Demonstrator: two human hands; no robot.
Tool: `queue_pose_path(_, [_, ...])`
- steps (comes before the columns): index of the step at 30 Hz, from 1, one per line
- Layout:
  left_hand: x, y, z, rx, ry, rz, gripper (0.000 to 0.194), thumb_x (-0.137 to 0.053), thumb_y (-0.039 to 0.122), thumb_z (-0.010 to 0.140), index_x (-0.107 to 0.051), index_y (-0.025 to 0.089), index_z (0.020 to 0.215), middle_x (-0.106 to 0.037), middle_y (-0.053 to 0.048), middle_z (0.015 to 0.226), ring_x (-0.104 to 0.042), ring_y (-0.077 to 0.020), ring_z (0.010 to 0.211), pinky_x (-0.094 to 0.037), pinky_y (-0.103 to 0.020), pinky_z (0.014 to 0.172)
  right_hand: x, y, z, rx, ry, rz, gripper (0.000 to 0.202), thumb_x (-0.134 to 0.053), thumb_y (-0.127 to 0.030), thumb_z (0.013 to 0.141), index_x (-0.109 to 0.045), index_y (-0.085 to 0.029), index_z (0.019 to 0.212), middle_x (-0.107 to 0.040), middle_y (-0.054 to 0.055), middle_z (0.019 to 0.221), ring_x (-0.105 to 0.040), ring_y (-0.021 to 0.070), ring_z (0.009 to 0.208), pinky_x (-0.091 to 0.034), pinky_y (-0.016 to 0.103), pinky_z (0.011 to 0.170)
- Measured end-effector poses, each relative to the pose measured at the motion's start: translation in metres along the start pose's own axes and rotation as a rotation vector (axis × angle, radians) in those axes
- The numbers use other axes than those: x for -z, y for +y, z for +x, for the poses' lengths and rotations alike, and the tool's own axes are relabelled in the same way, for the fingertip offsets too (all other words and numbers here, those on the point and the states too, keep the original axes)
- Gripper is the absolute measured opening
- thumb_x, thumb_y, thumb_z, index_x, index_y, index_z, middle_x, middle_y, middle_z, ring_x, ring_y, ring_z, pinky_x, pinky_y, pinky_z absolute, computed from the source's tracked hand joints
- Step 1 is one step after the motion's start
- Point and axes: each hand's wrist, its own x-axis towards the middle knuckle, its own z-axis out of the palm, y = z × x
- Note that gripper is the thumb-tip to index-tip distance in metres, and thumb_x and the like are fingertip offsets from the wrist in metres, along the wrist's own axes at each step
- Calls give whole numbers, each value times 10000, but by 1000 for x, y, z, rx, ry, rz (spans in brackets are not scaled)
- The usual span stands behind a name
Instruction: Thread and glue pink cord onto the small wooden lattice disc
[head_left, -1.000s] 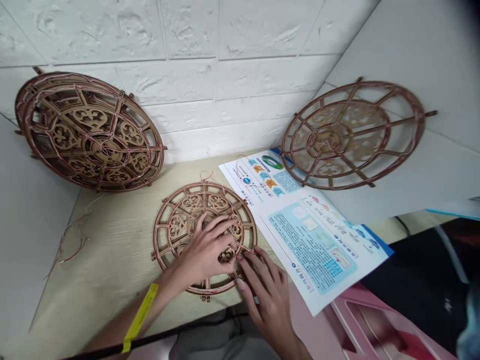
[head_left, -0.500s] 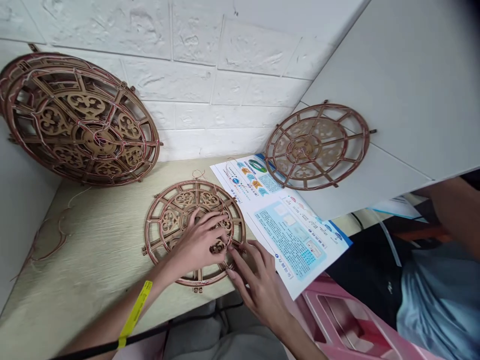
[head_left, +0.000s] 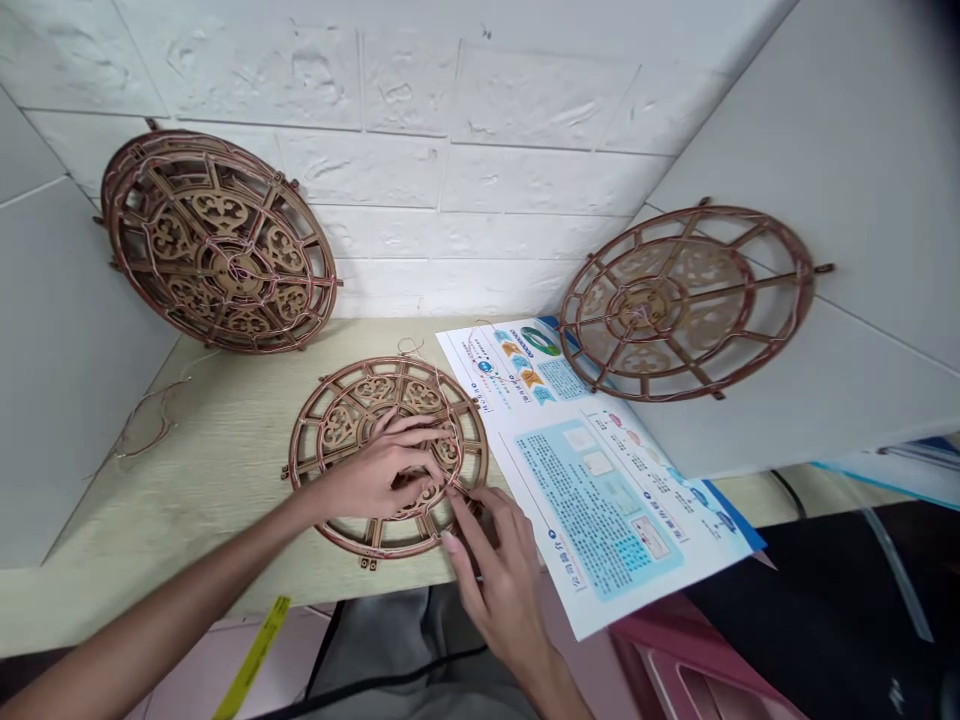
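Observation:
A round brown openwork disc (head_left: 300, 440), with scroll cut-outs and spokes, lies flat on the table. Thin reddish wire (head_left: 454, 432) runs along its ring on the right side. Over the disc's middle rests my left hand (head_left: 394, 468); its thumb and index finger come together near the wire at the lower right, the other fingers lying across the cut-outs. My right hand (head_left: 501, 575) is at the disc's lower right edge. Its index finger points at the wire by the left fingertips, and its thumb stays apart near the rim. The contact point is partly hidden by fingers.
Several similar discs (head_left: 225, 240) lean stacked against the white brick wall at left. Another disc (head_left: 686, 300) leans on the right grey panel (head_left: 847, 370). A printed sheet (head_left: 525, 490) lies right of the work, a pink stool (head_left: 697, 660) below. Loose wires (head_left: 154, 425) lie left.
The camera view has shifted, so the right disc and printed sheet look larger. My left hand has moved slightly left and flattened; both hands stay at the disc's lower right.

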Motion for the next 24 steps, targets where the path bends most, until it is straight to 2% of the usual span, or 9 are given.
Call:
queue_pose_path(6, [4,1,1,-19,42,-59,226,-578,187,964,-769,271,1050,-560,-30,1532,-382,-272,1532,-311,-550,1271,3,-3,2,-8,-11,32,339,-535,-220,1039,-606,-114,1354,-586,158,1240,-528,287,1220,-438,414,973])
queue_pose_path(10, [9,2,1,-23,79,-140,220,-560,192,972,-727,250,1105,-588,-45,1491,-438,-224,1493,-350,-461,1267,6,-3,1,-8,-22,71,320,-572,-202,1021,-619,-132,1331,-565,154,1259,-520,292,1234,-417,411,962])
queue_pose_path(13, [9,2,0,-37,52,-120,161,-592,239,974,-700,240,1094,-605,-60,1463,-473,-223,1462,-329,-454,1274,9,-3,0,38,-51,75,307,-573,-226,1019,-637,-177,1316,-542,160,1290,-495,333,1252,-391,459,960])
queue_pose_path(17, [6,2,-1,9,-1,-72,128,-705,335,938,-711,247,1030,-563,-49,1504,-434,-267,1486,-267,-514,1291,10,-4,-2,85,-93,55,358,-548,-283,1028,-627,-211,1370,-508,182,1349,-471,380,1252,-382,523,954])
queue_pose_path(22, [3,0,-1,4,-21,-56,141,-770,348,901,-711,245,976,-560,-55,1492,-428,-288,1485,-197,-569,1305,10,-8,-3,71,-105,47,389,-580,-263,1007,-625,-209,1390,-523,186,1342,-476,402,1235,-406,553,942])
queue_pose_path(24, [3,0,-1,4,-24,-41,125,-767,321,897,-713,244,979,-544,-59,1507,-380,-304,1515,-150,-601,1310,11,-8,-4,86,-103,57,382,-595,-245,997,-634,-201,1374,-537,182,1330,-473,407,1240,-414,563,951])
